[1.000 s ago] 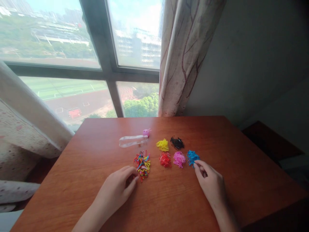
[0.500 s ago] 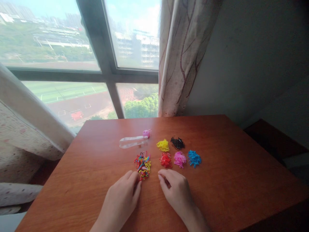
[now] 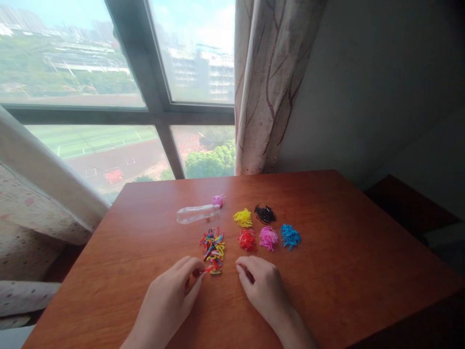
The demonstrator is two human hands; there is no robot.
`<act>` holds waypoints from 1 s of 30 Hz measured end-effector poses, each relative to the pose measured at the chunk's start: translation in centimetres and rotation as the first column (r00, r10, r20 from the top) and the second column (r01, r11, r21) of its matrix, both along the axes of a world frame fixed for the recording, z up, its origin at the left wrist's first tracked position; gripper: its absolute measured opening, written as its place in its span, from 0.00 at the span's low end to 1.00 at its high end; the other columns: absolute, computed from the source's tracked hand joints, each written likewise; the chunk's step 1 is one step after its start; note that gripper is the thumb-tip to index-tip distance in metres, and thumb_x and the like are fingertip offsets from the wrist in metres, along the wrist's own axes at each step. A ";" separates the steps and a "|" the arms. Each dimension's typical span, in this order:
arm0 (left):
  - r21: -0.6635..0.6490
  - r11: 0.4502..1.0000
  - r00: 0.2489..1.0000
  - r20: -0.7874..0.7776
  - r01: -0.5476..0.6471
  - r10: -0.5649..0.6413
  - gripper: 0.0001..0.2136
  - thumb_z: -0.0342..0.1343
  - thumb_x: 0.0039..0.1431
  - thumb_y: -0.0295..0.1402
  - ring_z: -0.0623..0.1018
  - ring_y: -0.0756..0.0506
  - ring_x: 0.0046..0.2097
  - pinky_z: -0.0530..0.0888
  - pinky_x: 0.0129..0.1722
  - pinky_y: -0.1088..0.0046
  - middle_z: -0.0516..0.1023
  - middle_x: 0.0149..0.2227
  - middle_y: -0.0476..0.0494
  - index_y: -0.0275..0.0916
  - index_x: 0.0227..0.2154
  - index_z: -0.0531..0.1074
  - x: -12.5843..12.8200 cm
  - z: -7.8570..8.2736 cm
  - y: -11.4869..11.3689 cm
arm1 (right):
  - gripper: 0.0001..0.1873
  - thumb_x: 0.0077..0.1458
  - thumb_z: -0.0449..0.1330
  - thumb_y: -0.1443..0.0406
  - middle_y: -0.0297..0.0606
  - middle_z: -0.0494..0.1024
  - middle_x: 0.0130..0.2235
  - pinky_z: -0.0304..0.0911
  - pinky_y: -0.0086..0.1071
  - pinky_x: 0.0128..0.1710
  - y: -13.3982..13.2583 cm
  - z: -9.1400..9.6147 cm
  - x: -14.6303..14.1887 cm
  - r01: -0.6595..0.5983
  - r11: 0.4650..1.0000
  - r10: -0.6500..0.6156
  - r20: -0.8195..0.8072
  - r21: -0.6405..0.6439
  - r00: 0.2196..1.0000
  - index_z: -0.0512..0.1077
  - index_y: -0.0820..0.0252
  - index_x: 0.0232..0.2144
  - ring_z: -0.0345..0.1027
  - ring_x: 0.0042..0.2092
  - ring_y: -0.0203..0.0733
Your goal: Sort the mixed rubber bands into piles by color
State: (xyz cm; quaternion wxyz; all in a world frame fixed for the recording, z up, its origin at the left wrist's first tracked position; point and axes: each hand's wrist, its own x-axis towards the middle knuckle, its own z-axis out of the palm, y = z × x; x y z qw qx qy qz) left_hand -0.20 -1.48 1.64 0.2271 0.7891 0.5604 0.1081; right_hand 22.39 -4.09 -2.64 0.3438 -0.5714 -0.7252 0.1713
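At the near end of a mixed pile of coloured rubber bands, my left hand pinches a red rubber band between thumb and forefinger. A yellowish band lies just beside those fingertips. My right hand rests on the table to the right of the pile, thumb and forefinger pressed together; whatever may be between them is too small to see. Beyond it sit single-colour piles: red bands, pink bands, blue bands, yellow bands and black bands.
A clear plastic bottle lies on its side behind the mixed pile, with a pink cap by its mouth. The brown wooden table stands against a window with curtains on both sides.
My left hand has drawn back slightly to the left, pulling a red band from the near end of the mixed pile. My right hand has hardly moved. The view has shifted a little.
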 end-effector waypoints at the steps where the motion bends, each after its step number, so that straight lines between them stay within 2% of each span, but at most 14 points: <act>1: 0.009 1.000 1.000 0.005 0.000 0.000 0.08 0.48 0.62 0.35 0.75 0.50 0.30 0.67 0.30 0.77 0.77 0.32 0.51 0.44 0.33 0.72 0.1 0.1 0.1 | 0.09 0.61 0.53 0.70 0.32 0.76 0.30 0.57 0.27 0.33 0.0 0.0 0.0 0.002 1.000 -0.002 0.006 0.004 1.000 0.73 0.56 0.34 0.70 0.31 0.36; 7: 0.035 0.999 1.000 -0.011 -0.029 0.029 0.09 0.48 0.60 0.35 0.74 0.49 0.28 0.66 0.29 0.77 0.78 0.31 0.50 0.43 0.32 0.73 0.3 0.9 1.1 | 0.09 0.61 0.53 0.70 0.33 0.77 0.30 0.57 0.27 0.33 -0.1 0.2 0.0 -0.003 1.000 0.003 0.023 0.000 1.000 0.73 0.56 0.34 0.70 0.31 0.37; 14: 0.018 1.000 1.000 0.017 0.005 -0.005 0.08 0.49 0.58 0.30 0.74 0.50 0.28 0.66 0.30 0.77 0.78 0.32 0.52 0.44 0.33 0.74 0.1 0.1 1.5 | 0.09 0.60 0.53 0.70 0.32 0.76 0.30 0.57 0.28 0.33 0.0 0.1 -0.1 -0.008 1.000 0.008 0.023 -0.021 1.000 0.72 0.55 0.33 0.70 0.32 0.37; 19: 0.008 1.000 0.997 0.069 0.016 -0.016 0.08 0.50 0.58 0.30 0.73 0.50 0.28 0.67 0.30 0.77 0.79 0.31 0.51 0.43 0.33 0.75 -0.1 -0.3 1.5 | 0.09 0.60 0.53 0.71 0.33 0.77 0.31 0.56 0.27 0.33 -0.1 0.4 -0.1 -0.003 1.000 0.004 0.033 -0.029 0.999 0.72 0.55 0.33 0.70 0.32 0.37; 24: -0.012 1.000 0.992 0.126 0.007 -0.006 0.10 0.51 0.57 0.30 0.74 0.49 0.29 0.69 0.30 0.77 0.80 0.32 0.49 0.43 0.38 0.76 -0.3 0.0 1.5 | 0.09 0.60 0.54 0.71 0.33 0.77 0.31 0.57 0.27 0.33 -0.1 0.3 -0.1 -0.005 1.000 0.005 0.047 -0.015 0.999 0.73 0.55 0.33 0.70 0.32 0.37; 30: -0.039 0.999 0.987 0.159 0.021 -0.014 0.10 0.51 0.56 0.29 0.75 0.49 0.29 0.69 0.30 0.76 0.80 0.31 0.48 0.43 0.34 0.78 -0.5 0.2 1.5 | 0.09 0.60 0.54 0.71 0.33 0.77 0.31 0.58 0.27 0.34 -0.1 0.2 -0.1 -0.003 1.000 0.004 0.045 -0.025 0.999 0.73 0.55 0.33 0.71 0.33 0.38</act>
